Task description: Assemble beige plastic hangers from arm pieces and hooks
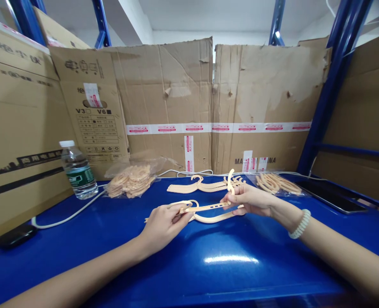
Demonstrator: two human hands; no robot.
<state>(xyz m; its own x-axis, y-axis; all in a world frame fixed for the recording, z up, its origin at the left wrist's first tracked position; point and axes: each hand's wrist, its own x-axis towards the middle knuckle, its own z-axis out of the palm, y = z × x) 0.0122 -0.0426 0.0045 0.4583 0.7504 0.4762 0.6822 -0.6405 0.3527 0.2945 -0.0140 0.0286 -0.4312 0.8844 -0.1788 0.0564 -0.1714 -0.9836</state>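
Both my hands hold a beige plastic clothes hanger (208, 208) above the blue table. My left hand (165, 224) is closed around one end of its slotted arm. My right hand (251, 199) pinches the other end, where a curved hook (230, 179) sticks up above the fingers. A second curved beige hanger piece (213, 219) shows just below, running from near my left hand to my right fingertips; whether it is joined to the first I cannot tell. Behind my hands, several similar hangers (184, 187) lie stacked together, their hooks toward the back.
Clear plastic bags of beige parts lie at the back left (131, 179) and back right (274, 183). A water bottle (78, 171), a white cable (70, 218) and a black object (16, 236) are at left. A dark phone (332, 196) lies right. Cardboard (170, 107) walls the back.
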